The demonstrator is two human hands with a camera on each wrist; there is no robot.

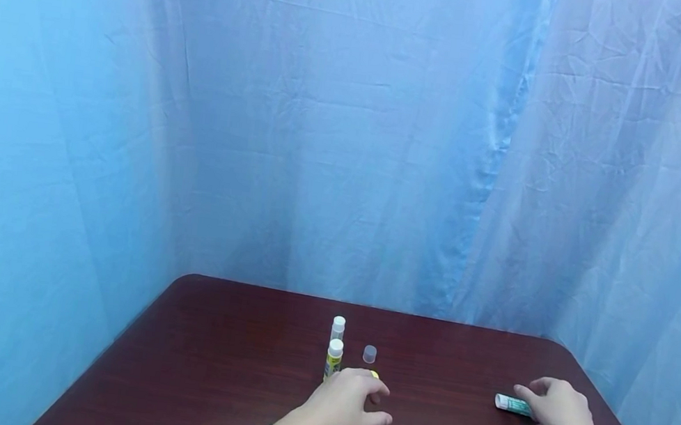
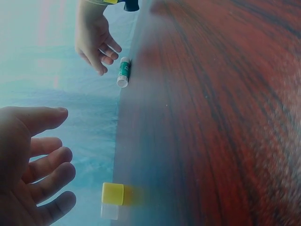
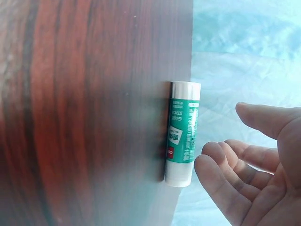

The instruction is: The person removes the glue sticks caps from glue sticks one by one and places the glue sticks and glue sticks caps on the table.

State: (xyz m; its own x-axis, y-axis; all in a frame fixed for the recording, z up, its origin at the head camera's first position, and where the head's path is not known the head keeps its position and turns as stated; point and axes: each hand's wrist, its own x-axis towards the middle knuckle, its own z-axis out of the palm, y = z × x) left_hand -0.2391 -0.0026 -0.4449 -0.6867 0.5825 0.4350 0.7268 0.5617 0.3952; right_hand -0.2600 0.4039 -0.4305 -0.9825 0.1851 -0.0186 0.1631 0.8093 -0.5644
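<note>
A green-and-white glue stick [image 3: 182, 134] lies on its side on the table, with my right hand [image 1: 563, 413] beside it. In the right wrist view the fingers [image 3: 221, 181] are loosely bent and a fingertip comes close to its lower end; I cannot tell whether they touch. My left hand [image 1: 346, 406] hovers near the table's middle, fingers [image 2: 51, 162] spread and nothing in them. Just beyond it stands a yellow-labelled glue stick [image 1: 333, 359], partly hidden by the hand. A yellow cap [image 2: 113, 194] shows past the left fingers.
Behind the yellow-labelled stick stands a white-topped, clear tube [image 1: 338, 328]. A small translucent cap [image 1: 369, 354] is to its right. The dark red wooden table [image 1: 223, 360] has rounded far corners, and light blue curtains [image 1: 349, 136] hang around it.
</note>
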